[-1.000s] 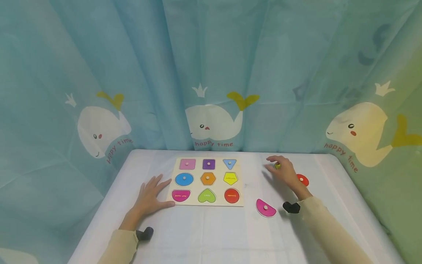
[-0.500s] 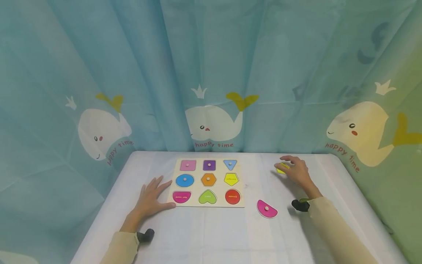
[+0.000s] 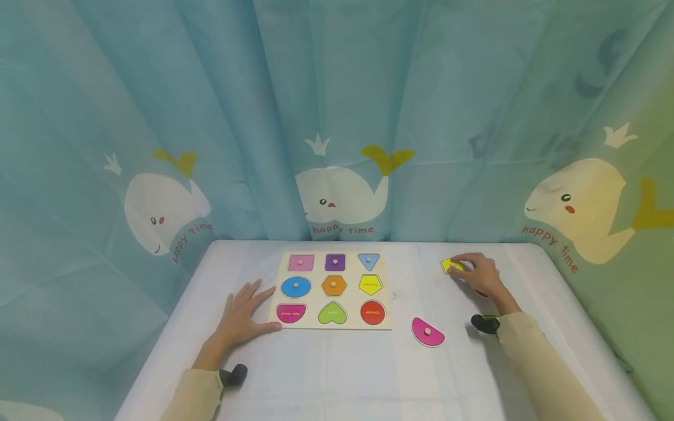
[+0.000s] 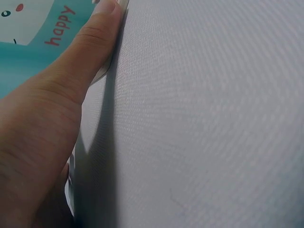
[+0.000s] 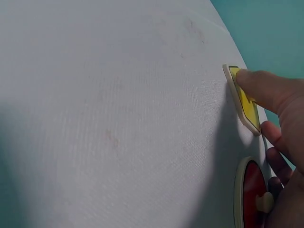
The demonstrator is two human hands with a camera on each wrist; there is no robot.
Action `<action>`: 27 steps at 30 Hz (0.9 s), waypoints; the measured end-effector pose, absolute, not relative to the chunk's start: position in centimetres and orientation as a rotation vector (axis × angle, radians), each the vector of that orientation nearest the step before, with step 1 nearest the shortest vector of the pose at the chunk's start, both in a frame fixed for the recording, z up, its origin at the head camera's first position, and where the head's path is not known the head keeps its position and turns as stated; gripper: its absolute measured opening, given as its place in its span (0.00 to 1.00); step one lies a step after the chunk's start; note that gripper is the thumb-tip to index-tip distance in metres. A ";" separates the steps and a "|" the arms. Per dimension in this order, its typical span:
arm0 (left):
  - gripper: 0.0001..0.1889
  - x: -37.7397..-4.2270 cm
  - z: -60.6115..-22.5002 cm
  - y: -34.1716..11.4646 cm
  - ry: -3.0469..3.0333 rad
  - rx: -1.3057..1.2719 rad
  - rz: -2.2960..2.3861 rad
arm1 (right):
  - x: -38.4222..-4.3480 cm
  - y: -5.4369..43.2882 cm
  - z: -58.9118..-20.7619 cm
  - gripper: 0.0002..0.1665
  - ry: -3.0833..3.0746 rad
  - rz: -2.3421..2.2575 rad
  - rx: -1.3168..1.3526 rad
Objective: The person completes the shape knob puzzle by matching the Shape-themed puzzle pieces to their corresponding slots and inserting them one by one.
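The right hand [image 3: 481, 276] and the yellow piece [image 3: 449, 266], right of frame centre, had shifted rightward. Setting down seemed underway, a clean release wanted next; whether it pinched was unclear. The left hand [image 3: 239, 318], fingers spread, touched the board [image 3: 312, 299].

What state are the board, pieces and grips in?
Left grip: spread, touching board.
Right grip: pinches yellow pentagon.
Yellow pentagon: held; unclear if lifted.
Board: flat on table.
Magenta half-round: loose on table.
Red circle: loose on table.
Pink rectangle: seated.
Purple square: seated.
Blue triangle: seated.
Blue oval: seated.
Orange hexagon: seated.
Pentagon slot: unfilled.
Half-round slot: unfilled.
Heart slot: unfilled.
Circle slot: unfilled.
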State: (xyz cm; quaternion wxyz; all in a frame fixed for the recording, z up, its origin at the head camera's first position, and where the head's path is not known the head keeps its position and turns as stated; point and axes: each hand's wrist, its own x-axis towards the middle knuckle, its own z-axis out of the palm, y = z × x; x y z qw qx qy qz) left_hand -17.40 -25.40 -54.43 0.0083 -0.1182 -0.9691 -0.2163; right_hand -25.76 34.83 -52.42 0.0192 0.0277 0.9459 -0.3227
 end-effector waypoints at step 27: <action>0.52 -17.1 -53.6 -25.1 -3.044 -0.361 -0.676 | -26.2 34.6 -53.0 0.21 2.929 -1.102 0.268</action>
